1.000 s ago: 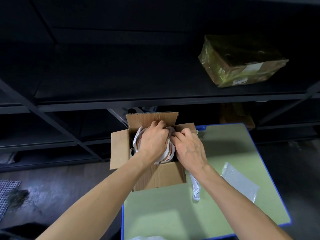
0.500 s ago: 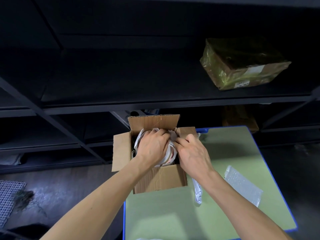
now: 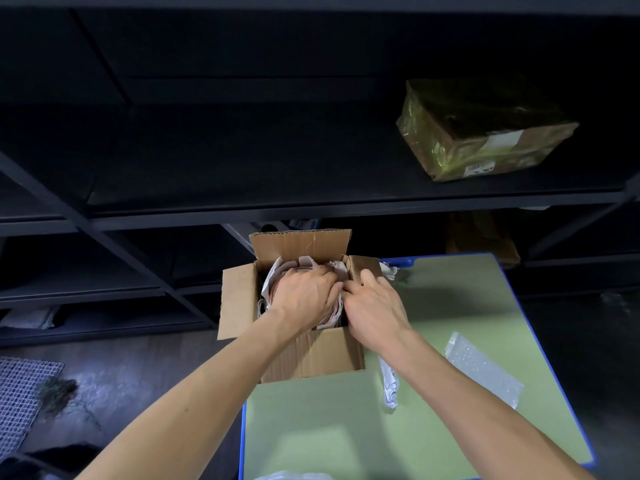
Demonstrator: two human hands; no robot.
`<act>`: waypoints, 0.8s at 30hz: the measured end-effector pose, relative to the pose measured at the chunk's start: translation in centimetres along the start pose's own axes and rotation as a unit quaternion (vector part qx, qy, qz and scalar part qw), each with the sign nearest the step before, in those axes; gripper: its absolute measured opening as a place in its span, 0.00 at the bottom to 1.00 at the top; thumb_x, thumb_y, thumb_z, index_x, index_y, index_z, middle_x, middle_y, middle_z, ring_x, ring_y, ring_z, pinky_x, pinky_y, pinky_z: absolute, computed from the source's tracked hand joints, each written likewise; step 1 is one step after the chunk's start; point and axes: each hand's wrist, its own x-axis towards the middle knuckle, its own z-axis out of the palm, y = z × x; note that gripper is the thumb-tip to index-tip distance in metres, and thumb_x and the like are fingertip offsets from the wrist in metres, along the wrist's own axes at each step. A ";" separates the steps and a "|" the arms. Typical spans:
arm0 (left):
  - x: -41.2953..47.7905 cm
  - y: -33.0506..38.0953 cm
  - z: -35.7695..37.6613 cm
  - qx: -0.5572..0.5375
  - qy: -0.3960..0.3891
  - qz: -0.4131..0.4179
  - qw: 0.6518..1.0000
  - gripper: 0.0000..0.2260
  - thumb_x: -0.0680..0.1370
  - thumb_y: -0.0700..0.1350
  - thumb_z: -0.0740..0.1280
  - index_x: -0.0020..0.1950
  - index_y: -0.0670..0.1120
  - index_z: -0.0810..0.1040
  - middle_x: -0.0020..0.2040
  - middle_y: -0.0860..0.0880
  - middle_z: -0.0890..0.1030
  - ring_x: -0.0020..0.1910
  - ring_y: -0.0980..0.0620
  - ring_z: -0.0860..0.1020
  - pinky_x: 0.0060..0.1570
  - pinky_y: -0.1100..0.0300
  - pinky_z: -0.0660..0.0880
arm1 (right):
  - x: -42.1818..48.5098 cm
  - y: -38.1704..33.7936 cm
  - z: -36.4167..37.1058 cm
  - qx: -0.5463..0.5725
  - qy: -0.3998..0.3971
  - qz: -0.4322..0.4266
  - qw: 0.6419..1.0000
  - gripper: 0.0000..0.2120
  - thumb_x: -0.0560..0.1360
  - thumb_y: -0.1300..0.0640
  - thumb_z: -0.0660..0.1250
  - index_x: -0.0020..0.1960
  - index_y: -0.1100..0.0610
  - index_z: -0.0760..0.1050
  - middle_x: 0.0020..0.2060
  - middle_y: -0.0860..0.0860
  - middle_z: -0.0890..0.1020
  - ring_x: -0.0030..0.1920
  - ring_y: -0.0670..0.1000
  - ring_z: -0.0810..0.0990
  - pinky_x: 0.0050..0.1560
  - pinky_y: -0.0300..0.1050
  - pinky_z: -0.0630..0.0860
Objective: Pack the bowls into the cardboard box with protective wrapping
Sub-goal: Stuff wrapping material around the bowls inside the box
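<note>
Over green table (image 3: 311,427), left hand (image 3: 304,296) presses flat on wrapped bowls (image 3: 273,282); right hand (image 3: 375,306) pinches paper (image 3: 334,265).

Cardboard box (image 3: 311,355) on table (image 3: 346,427) far-left corner, wrapped bowls (image 3: 277,282) in it under my hands; bubble wrap (image 3: 483,370) on table to its right; parcel (image 3: 485,133) on shelf (image 3: 242,188) behind.
</note>
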 end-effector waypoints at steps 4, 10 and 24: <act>-0.5 0.4 -0.2 0.003 0.014 -0.004 1.000 0.17 0.84 0.54 0.49 0.66 0.54 0.73 0.61 0.54 0.79 0.55 0.49 0.80 0.54 0.52 0.74 | -0.6 0.5 -0.4 -0.002 0.033 -0.006 0.999 0.14 0.71 0.64 0.62 0.52 0.54 0.81 0.50 0.49 0.80 0.53 0.57 0.72 0.56 0.54 0.71; -0.5 1.1 -0.3 0.017 -0.018 -0.002 1.000 0.19 0.85 0.53 0.46 0.72 0.53 0.68 0.70 0.52 0.71 0.56 0.48 0.79 0.52 0.50 0.77 | -0.2 0.0 0.1 -0.002 0.017 -0.014 1.000 0.13 0.73 0.63 0.62 0.53 0.56 0.80 0.50 0.51 0.79 0.56 0.58 0.71 0.52 0.51 0.69; -3.2 5.8 -1.4 -0.120 0.099 -0.040 0.987 0.15 0.84 0.50 0.56 0.55 0.48 0.82 0.52 0.50 0.79 0.46 0.46 0.74 0.47 0.50 0.73 | -4.8 6.8 1.9 0.139 0.128 -0.030 0.982 0.18 0.71 0.59 0.72 0.61 0.53 0.79 0.60 0.43 0.78 0.55 0.51 0.77 0.47 0.43 0.77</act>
